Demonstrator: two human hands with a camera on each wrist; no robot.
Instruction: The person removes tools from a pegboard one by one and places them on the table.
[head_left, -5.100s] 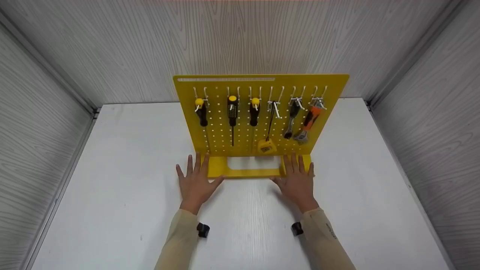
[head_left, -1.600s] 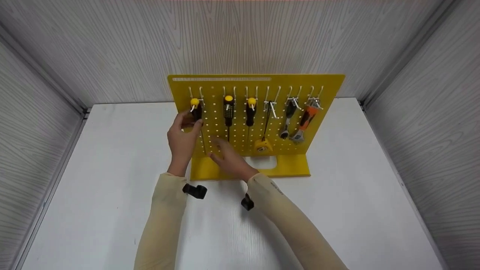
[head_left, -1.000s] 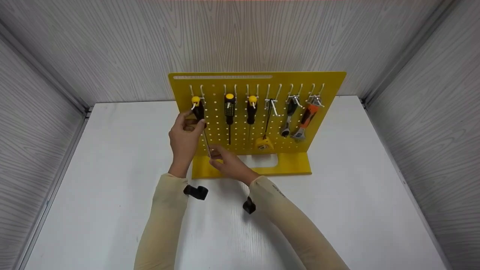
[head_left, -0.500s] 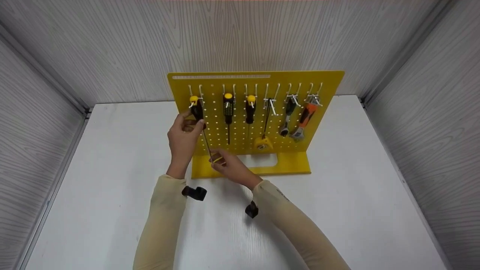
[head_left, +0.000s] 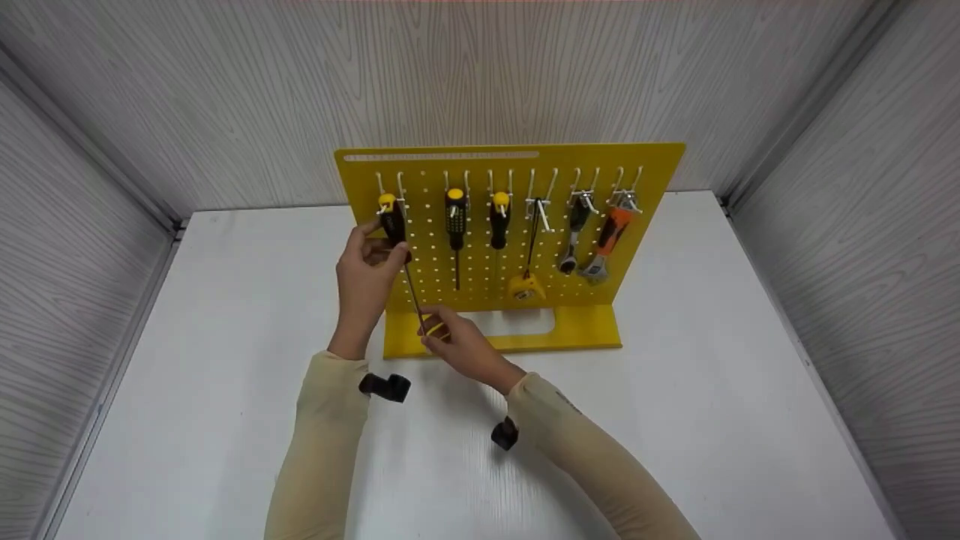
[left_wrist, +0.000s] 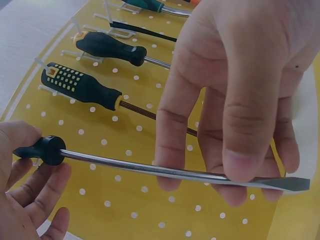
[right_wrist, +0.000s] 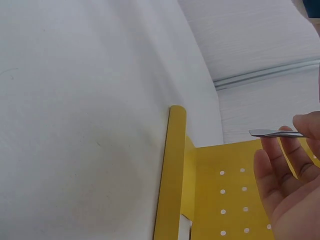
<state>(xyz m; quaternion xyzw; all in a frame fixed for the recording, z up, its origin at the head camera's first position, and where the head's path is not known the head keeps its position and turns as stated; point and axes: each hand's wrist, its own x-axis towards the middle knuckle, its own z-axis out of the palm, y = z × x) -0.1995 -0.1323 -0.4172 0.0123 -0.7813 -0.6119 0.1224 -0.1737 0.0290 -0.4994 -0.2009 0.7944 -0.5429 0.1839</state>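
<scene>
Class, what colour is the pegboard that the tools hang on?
Yellow, dotted with small white holes: the pegboard shows best in the head view.

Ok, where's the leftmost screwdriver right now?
In the head view the leftmost screwdriver is at the left end of the yellow pegboard, handle gripped by the left hand, shaft tip pinched by the right hand.

No legible text or labels

Open white table (head_left: 675, 420) lies all round the yellow pegboard (head_left: 660, 169), with wide room left, right and in front. The board's face is crowded: screwdrivers (head_left: 454, 217), a tape measure (head_left: 523, 286) and wrenches (head_left: 609, 238) hang close together. Side walls (head_left: 82, 247) fence the table; space behind the board probably is narrow.
</scene>
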